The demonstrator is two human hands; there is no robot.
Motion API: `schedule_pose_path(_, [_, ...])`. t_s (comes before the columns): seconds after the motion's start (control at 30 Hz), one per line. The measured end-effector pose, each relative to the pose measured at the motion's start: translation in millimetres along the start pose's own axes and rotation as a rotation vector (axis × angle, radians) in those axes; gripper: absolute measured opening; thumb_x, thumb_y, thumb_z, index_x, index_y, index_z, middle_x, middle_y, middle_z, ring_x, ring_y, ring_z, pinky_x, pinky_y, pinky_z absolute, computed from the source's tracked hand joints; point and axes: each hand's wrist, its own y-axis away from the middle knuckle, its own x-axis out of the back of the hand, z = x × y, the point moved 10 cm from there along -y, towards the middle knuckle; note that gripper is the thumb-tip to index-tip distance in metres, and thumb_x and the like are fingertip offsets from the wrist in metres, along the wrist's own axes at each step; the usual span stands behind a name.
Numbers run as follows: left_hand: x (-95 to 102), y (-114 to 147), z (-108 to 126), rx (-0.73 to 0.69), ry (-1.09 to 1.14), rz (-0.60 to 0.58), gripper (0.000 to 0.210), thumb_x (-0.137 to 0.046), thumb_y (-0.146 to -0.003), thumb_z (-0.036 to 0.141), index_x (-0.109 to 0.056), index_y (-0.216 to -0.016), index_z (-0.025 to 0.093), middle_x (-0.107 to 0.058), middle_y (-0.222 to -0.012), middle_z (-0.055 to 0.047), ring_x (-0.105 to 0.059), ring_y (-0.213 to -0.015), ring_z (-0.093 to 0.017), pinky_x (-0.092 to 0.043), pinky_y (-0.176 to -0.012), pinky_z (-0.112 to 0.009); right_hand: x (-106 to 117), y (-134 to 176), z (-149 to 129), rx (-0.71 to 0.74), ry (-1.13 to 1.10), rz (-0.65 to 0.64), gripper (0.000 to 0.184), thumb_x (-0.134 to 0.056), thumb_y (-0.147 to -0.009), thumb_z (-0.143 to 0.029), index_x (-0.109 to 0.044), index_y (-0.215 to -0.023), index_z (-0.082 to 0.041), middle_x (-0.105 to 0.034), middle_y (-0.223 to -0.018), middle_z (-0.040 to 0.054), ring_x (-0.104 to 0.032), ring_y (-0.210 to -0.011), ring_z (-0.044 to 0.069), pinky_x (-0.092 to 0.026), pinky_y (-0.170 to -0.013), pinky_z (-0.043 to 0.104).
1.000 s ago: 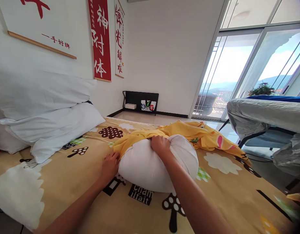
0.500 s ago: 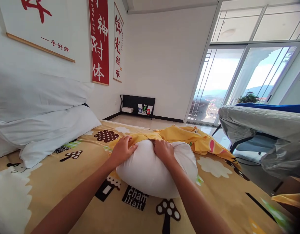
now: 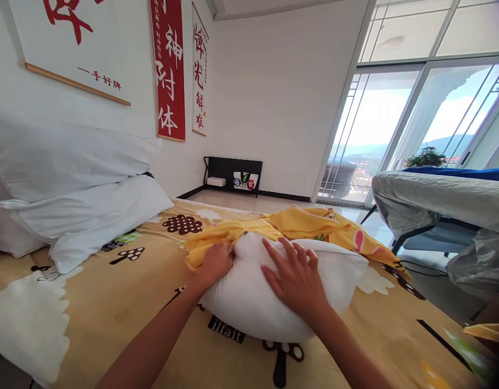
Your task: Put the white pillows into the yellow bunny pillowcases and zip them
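Head view: the left hand (image 3: 217,261) is clenched on a yellow printed cloth (image 3: 304,222) beside a plump white fabric pillow (image 3: 253,297); the right hand (image 3: 297,275), fingers spread, presses without grasping upon the pillow, which lies on a tan, mushroom-patterned bedsheet (image 3: 119,308).

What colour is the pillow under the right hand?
The pillow under the right hand is plain white, seen best in the head view.

It looks like a bedroom, with a patterned bedsheet (image 3: 107,302), stacked pillows (image 3: 79,167), wall scrolls (image 3: 171,81).
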Motion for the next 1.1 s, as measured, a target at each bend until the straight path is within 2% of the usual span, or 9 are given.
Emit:
schedule_pose_path(0.07, [0.0,6.2,-0.4,0.026,0.002,0.031,0.017,-0.049,-0.082,0.017,-0.066,-0.084,0.018,-0.072,-0.085,-0.012,-0.067,-0.081,-0.026,-0.045,-0.069,-0.032,10.5,15.5,-4.5,0.033,0.037,0.027,0.054,-0.04,-0.095,-0.05,-0.039,-0.146,-0.033,-0.042,-0.145,0.0142,-0.038,-0.129,0.034,-0.027,-0.1,0.051])
schedule_pose_path(0.2, [6.6,12.5,-9.9,0.07,0.011,0.092,0.017,-0.047,-0.081,0.016,-0.064,-0.086,0.018,-0.072,-0.089,-0.013,-0.065,-0.081,-0.025,-0.043,-0.068,-0.032,-7.3,10.2,-18.4,0.11,-0.112,-0.183,0.069,-0.041,-0.091,-0.064,-0.031,-0.15,-0.03,-0.059,-0.122,0.0151,-0.053,-0.108,0.031,-0.033,-0.094,0.045])
schedule_pose_path(0.4, [57.5,-7.1,-51.2,0.056,0.052,0.299,0.005,-0.051,-0.072,0.015,-0.051,-0.069,0.02,-0.06,-0.068,0.0,-0.052,-0.065,-0.016,-0.035,-0.062,-0.026,-53.1,-40.6,-68.7,0.249,-0.367,-0.579,0.06,-0.047,-0.092,-0.053,-0.034,-0.148,-0.035,-0.062,-0.118,0.0098,-0.058,-0.105,0.026,-0.04,-0.085,0.036])
schedule_pose_path(0.47, [67.5,-11.8,-64.1,0.073,0.036,0.324,0.016,-0.052,-0.069,0.016,-0.04,-0.06,0.02,-0.048,-0.058,0.004,-0.043,-0.057,-0.013,-0.03,-0.057,-0.025,-64.4,-52.5,-93.6,0.292,-0.346,-0.66,0.059,-0.049,-0.091,-0.049,-0.036,-0.146,-0.037,-0.062,-0.12,0.0106,-0.059,-0.106,0.028,-0.042,-0.083,0.036])
schedule_pose_path(0.63, [67.8,1.3,-59.8,0.045,-0.073,0.36,0.027,-0.049,-0.074,0.021,-0.028,-0.057,0.021,-0.037,-0.052,0.004,-0.036,-0.052,-0.012,-0.026,-0.054,-0.027,-73.7,-78.3,-127.2,0.26,-0.253,-0.604,0.043,-0.052,-0.088,-0.038,-0.058,-0.13,-0.029,-0.063,-0.118,0.0129,-0.06,-0.106,0.029,-0.044,-0.085,0.039])
schedule_pose_path(0.77, [51.9,15.3,-37.3,-0.054,-0.162,0.307,0.015,-0.05,-0.076,0.021,-0.041,-0.064,0.021,-0.056,-0.066,-0.003,-0.053,-0.067,-0.018,-0.035,-0.061,-0.029,-77.1,-80.9,-107.1,0.146,-0.241,-0.543,0.035,-0.041,-0.093,-0.027,-0.067,-0.115,-0.02,-0.064,-0.113,0.017,-0.061,-0.104,0.028,-0.044,-0.083,0.039])
schedule_pose_path(0.87, [42.4,20.1,-29.3,-0.1,-0.044,0.239,0.002,-0.047,-0.078,0.02,-0.049,-0.078,0.021,-0.062,-0.079,-0.005,-0.059,-0.076,-0.021,-0.042,-0.067,-0.03,-74.7,-74.6,-80.4,0.078,-0.214,-0.469,0.037,-0.035,-0.094,-0.023,-0.067,-0.112,-0.021,-0.064,-0.109,0.0173,-0.062,-0.099,0.028,-0.044,-0.079,0.039])
schedule_pose_path(1.0, [34.2,23.4,-29.7,-0.127,0.193,0.143,0.012,-0.047,-0.084,0.031,-0.051,-0.088,0.02,-0.062,-0.086,-0.004,-0.059,-0.079,-0.018,-0.048,-0.075,-0.031,-68.3,-64.1,-47.2,0.021,-0.162,-0.396,0.038,-0.033,-0.094,-0.023,-0.065,-0.114,-0.026,-0.064,-0.104,0.0133,-0.063,-0.089,0.027,-0.044,-0.073,0.036])
schedule_pose_path(1.1, [36.9,26.1,-27.0,-0.194,0.27,0.156,0.02,-0.045,-0.087,0.033,-0.057,-0.092,0.018,-0.062,-0.097,-0.007,-0.058,-0.094,-0.019,-0.047,-0.087,-0.033,-64.4,-55.7,-18.5,-0.056,-0.112,-0.389,0.04,-0.03,-0.098,-0.03,-0.059,-0.125,-0.03,-0.063,-0.106,0.0115,-0.063,-0.088,0.025,-0.044,-0.072,0.034])
